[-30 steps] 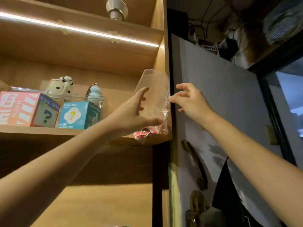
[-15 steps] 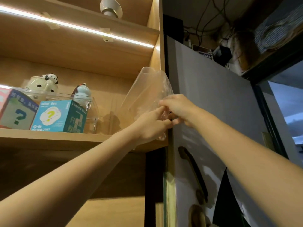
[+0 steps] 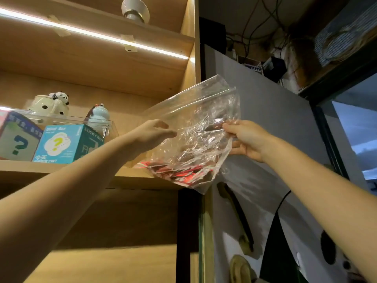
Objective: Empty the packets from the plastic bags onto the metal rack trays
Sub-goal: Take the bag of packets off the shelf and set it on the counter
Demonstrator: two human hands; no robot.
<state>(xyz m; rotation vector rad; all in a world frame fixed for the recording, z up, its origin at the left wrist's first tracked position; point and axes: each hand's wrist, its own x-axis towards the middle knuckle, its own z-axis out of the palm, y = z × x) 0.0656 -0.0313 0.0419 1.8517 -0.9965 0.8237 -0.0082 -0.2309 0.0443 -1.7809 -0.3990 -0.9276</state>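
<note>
A clear plastic bag [image 3: 195, 127] hangs at the right end of a wooden shelf [image 3: 61, 166], partly past the shelf's edge. Red and white packets [image 3: 181, 174] lie bunched in its bottom corner. My right hand [image 3: 244, 139] pinches the bag's right side at mid-height. My left hand [image 3: 152, 134] reaches to the bag's left side with fingers spread, touching the plastic; whether it grips is unclear. No metal rack tray is in view.
On the shelf to the left stand a teal "Lucky Box" carton [image 3: 69, 142], another question-mark box [image 3: 16, 137], a clear bin with ceramic figures [image 3: 51, 105]. A grey panel [image 3: 265, 123] rises right of the shelf. A light strip [image 3: 91, 34] glows overhead.
The bag has been drawn rightward off the shelf end and tilted. My hands, together on the bag half a second ago, have moved apart to its two sides.
</note>
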